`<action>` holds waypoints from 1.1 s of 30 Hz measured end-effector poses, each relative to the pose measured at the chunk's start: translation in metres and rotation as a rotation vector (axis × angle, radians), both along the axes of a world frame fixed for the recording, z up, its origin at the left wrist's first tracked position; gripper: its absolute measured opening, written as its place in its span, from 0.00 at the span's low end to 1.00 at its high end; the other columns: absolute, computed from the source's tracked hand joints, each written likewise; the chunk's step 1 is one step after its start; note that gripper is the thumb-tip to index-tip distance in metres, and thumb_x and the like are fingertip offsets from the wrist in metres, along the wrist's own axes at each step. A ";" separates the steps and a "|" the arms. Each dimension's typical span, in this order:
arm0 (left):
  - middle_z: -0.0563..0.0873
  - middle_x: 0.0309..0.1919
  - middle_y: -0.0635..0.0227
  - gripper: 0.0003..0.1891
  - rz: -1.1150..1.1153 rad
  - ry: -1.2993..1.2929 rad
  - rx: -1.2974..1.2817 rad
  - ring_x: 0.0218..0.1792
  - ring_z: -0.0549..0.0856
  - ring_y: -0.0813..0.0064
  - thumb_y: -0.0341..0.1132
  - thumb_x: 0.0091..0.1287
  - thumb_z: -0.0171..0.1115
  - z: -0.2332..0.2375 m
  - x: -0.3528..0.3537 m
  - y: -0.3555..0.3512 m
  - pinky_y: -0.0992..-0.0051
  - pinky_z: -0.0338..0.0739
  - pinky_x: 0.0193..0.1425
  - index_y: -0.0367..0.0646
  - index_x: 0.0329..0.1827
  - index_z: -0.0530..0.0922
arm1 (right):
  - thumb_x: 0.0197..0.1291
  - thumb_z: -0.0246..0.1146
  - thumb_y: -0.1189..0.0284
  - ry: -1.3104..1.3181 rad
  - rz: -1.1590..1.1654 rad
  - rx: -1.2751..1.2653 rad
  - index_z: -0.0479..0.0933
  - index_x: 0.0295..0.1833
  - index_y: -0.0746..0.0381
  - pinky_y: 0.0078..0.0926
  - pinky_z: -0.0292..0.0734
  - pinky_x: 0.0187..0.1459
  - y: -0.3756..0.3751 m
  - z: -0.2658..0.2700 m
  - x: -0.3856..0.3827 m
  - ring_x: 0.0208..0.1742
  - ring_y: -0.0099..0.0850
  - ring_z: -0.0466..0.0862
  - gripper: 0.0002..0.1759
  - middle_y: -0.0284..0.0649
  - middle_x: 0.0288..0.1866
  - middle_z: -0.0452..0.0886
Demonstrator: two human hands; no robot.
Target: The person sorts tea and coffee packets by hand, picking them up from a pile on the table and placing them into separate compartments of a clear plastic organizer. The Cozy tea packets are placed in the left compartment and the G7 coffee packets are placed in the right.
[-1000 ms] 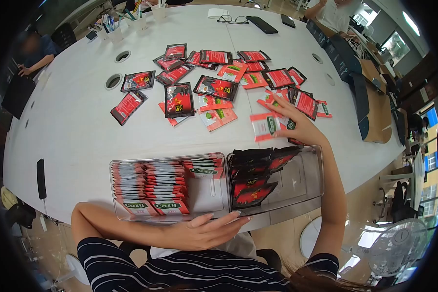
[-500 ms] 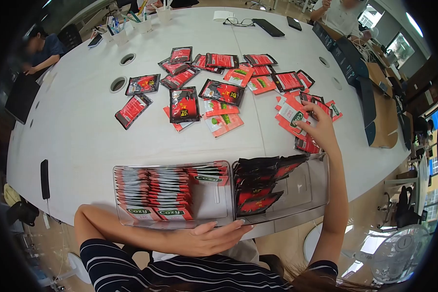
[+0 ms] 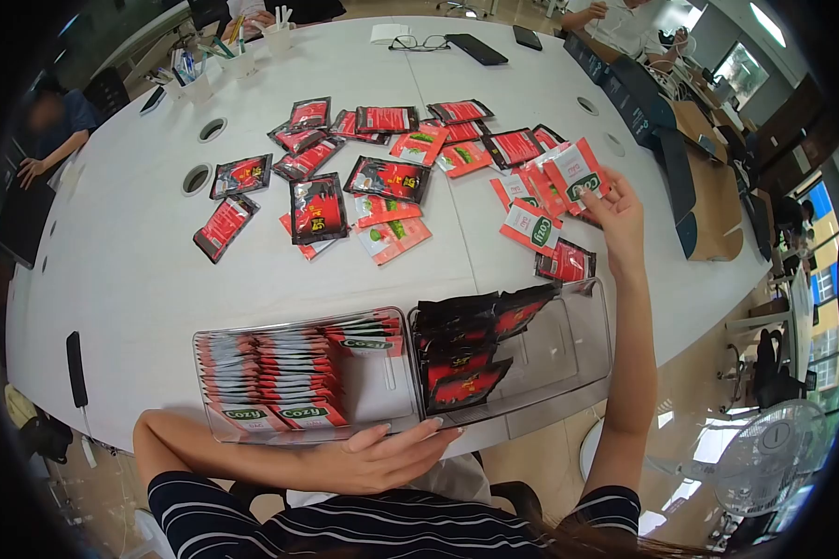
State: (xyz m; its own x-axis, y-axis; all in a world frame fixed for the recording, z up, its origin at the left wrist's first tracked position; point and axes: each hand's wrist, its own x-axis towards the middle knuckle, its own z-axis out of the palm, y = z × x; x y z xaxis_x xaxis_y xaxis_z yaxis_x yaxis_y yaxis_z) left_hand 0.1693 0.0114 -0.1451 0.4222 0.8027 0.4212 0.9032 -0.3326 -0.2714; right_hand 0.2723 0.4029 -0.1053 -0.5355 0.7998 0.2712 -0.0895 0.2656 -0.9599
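Observation:
My right hand (image 3: 617, 212) pinches a red-and-white Cozy sachet (image 3: 571, 168), raised over the right side of the pile. Below it lie another Cozy sachet (image 3: 531, 226) and a black-edged red packet (image 3: 566, 262). My left hand (image 3: 391, 459) rests along the front wall of two clear plastic bins, fingers curled at the rim where they meet. Rows of upright Cozy sachets (image 3: 289, 377) fill much of the left bin (image 3: 382, 391). Black-and-red packets (image 3: 461, 363) stand in the left part of the right bin (image 3: 569, 368).
Black-and-red packets (image 3: 319, 207) and lighter red sachets (image 3: 391, 240) lie scattered mid-table. Glasses (image 3: 419, 43), phones (image 3: 527, 37) and pen cups (image 3: 196, 87) are farther back. Open cardboard boxes (image 3: 708, 224) line the right edge. Other people sit at the far sides.
My right hand has lifted the Cozy sachet away from the pile, up and to the right. My left hand keeps its place at the bins. The whole view has shifted slightly.

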 end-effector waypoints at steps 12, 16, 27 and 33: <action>0.76 0.66 0.80 0.16 -0.003 0.004 -0.016 0.69 0.68 0.74 0.47 0.64 0.55 0.002 0.000 0.001 0.66 0.51 0.65 0.61 0.52 0.82 | 0.45 0.75 0.71 -0.701 0.322 0.107 0.81 0.50 0.64 0.14 0.58 0.29 0.009 -0.003 0.020 0.27 0.13 0.67 0.23 0.23 0.25 0.70; 0.75 0.66 0.78 0.17 -0.021 -0.006 -0.050 0.70 0.68 0.72 0.47 0.65 0.55 0.006 -0.002 -0.001 0.70 0.53 0.60 0.57 0.54 0.81 | 0.45 0.75 0.73 -0.660 0.294 0.240 0.81 0.41 0.65 0.14 0.60 0.29 -0.001 -0.004 0.014 0.26 0.14 0.67 0.16 0.24 0.27 0.72; 0.63 0.74 0.64 0.19 -0.108 -0.300 -0.099 0.75 0.62 0.65 0.47 0.64 0.57 0.009 0.005 -0.011 0.58 0.53 0.67 0.48 0.53 0.81 | 0.58 0.65 0.79 -0.308 0.251 0.102 0.75 0.51 0.66 0.14 0.72 0.37 -0.025 0.048 0.045 0.35 0.17 0.80 0.15 0.35 0.40 0.85; 0.63 0.72 0.52 0.37 -0.544 -1.509 -0.592 0.69 0.69 0.53 0.38 0.67 0.64 0.038 0.002 -0.012 0.61 0.65 0.72 0.43 0.76 0.55 | 0.54 0.67 0.82 -0.066 0.210 0.152 0.74 0.49 0.68 0.17 0.73 0.36 -0.116 0.084 0.065 0.35 0.18 0.80 0.16 0.37 0.40 0.85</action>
